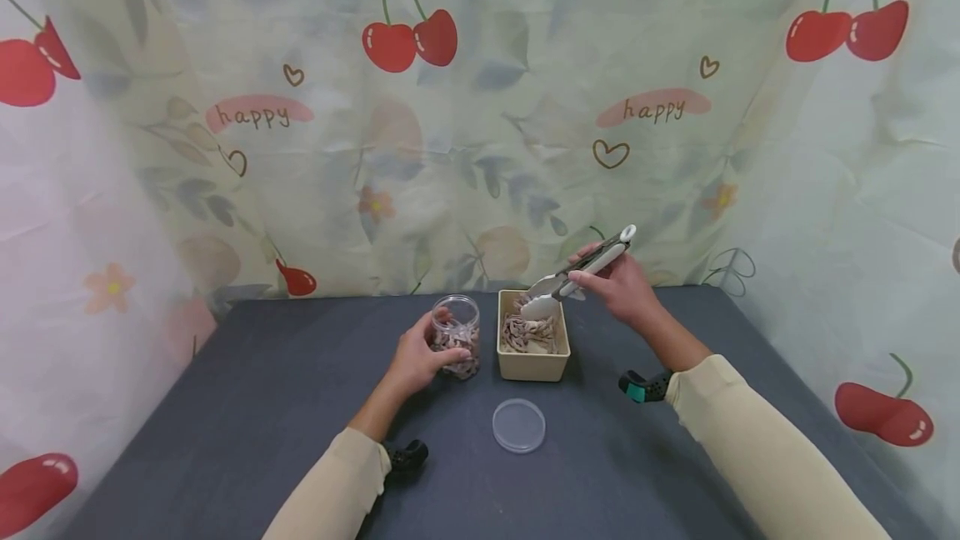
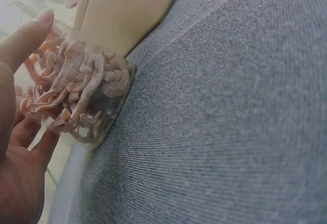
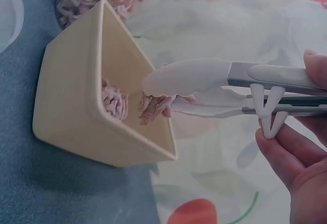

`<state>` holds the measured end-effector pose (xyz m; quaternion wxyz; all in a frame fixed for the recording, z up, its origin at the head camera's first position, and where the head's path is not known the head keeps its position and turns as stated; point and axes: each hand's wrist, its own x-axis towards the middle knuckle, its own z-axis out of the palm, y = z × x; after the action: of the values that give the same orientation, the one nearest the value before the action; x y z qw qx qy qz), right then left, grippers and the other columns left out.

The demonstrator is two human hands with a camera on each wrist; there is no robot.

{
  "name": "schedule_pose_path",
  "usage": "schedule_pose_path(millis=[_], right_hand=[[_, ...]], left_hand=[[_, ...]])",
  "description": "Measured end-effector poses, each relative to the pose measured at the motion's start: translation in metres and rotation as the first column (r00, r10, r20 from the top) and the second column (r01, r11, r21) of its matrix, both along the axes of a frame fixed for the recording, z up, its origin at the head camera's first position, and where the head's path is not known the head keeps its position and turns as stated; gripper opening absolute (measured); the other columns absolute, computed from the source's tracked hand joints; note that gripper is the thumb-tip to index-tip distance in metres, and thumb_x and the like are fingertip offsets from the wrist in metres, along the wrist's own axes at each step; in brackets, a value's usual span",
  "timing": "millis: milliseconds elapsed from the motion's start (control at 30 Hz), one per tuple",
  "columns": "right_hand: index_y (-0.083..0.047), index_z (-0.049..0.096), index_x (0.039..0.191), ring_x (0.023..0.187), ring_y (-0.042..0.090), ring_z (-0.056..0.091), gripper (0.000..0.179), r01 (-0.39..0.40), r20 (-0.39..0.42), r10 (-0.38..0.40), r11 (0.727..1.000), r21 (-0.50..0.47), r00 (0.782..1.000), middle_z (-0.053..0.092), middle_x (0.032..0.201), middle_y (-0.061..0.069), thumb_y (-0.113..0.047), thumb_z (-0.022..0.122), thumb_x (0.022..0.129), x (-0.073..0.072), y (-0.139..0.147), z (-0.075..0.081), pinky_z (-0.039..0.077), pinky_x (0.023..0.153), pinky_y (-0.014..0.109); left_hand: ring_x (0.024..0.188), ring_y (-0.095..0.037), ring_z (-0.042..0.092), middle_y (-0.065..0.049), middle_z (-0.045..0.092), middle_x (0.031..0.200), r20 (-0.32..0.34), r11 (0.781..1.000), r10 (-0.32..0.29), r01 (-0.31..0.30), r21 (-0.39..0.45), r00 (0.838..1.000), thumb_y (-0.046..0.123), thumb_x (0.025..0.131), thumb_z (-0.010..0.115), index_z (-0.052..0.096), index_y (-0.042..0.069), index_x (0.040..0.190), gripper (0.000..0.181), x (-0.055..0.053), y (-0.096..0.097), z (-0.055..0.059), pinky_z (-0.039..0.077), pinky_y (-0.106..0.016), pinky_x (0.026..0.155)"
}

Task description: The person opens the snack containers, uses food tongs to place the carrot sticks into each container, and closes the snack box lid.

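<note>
My left hand [image 1: 417, 357] grips a clear plastic jar [image 1: 467, 323] standing on the table, thumb on the near side. Through its wall, the left wrist view shows pale brownish-pink, curled dried strips [image 2: 76, 75] filling the lower part. In my right hand [image 1: 621, 290] are white and grey kitchen tongs [image 1: 592, 267], slanting down over a beige rectangular bin [image 1: 534, 368]. Their scalloped white tips pinch a small clump of strips [image 3: 156, 106] at the bin's mouth, seen in the right wrist view. More of the same strips [image 1: 528, 333] lie inside the bin.
A round clear lid [image 1: 519, 426] lies flat on the dark grey table [image 1: 315, 407], in front of the bin. Just behind the bin and jar, a cherry-printed curtain [image 1: 450, 215] hangs along the table's far edge; it also hangs at both sides.
</note>
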<state>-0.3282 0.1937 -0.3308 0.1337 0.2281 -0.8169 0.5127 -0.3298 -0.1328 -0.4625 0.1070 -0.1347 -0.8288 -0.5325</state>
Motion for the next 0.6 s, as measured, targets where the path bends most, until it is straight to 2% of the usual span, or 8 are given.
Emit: schedule_pose_path(millis=[133,333,467,600], right_hand=[[0.011,0.055,0.116,0.092,0.005,0.062,0.032,-0.024,-0.034,0.024,1.0,0.002,0.999,0.063,0.115,0.027,-0.003,0.069,0.09,0.01,-0.006,0.014,0.048,0.074,0.021],[0.003,0.059,0.116,0.074,0.008,0.06,0.032,-0.052,-0.048,0.051,0.998,-0.021,0.998,0.065,0.117,0.02,-0.01,0.071,0.089,-0.007,-0.008,0.013,0.047,0.062,0.023],[0.002,0.057,0.116,0.057,0.01,0.05,0.033,-0.092,-0.072,0.089,0.995,-0.036,0.993,0.065,0.119,0.02,-0.012,0.071,0.09,-0.008,-0.015,0.019,0.042,0.052,0.025],[0.005,0.057,0.114,0.07,0.005,0.06,0.031,-0.138,-0.101,0.129,0.987,-0.085,0.986,0.065,0.116,0.023,-0.005,0.071,0.088,-0.006,-0.026,0.027,0.047,0.06,0.022]], left_hand=[[0.122,-0.026,0.053,-0.008,0.059,0.129,0.008,1.0,0.002,-0.002,-0.007,1.0,0.022,0.071,0.088,0.052,0.007,0.135,0.075,0.0,0.0,0.0,0.041,-0.045,0.101],[0.122,-0.027,0.053,-0.008,0.059,0.13,0.025,1.0,0.005,-0.004,-0.009,1.0,0.025,0.072,0.088,0.051,0.005,0.137,0.078,0.001,0.0,0.0,0.041,-0.047,0.101],[0.122,-0.027,0.053,-0.008,0.059,0.13,0.023,1.0,0.005,-0.004,-0.005,1.0,0.025,0.072,0.088,0.051,0.006,0.136,0.077,0.001,0.0,0.001,0.041,-0.046,0.1],[0.121,-0.026,0.054,-0.008,0.059,0.129,0.014,1.0,0.005,-0.005,-0.004,1.0,0.024,0.071,0.088,0.052,0.007,0.135,0.075,0.001,0.0,0.001,0.041,-0.046,0.1]])
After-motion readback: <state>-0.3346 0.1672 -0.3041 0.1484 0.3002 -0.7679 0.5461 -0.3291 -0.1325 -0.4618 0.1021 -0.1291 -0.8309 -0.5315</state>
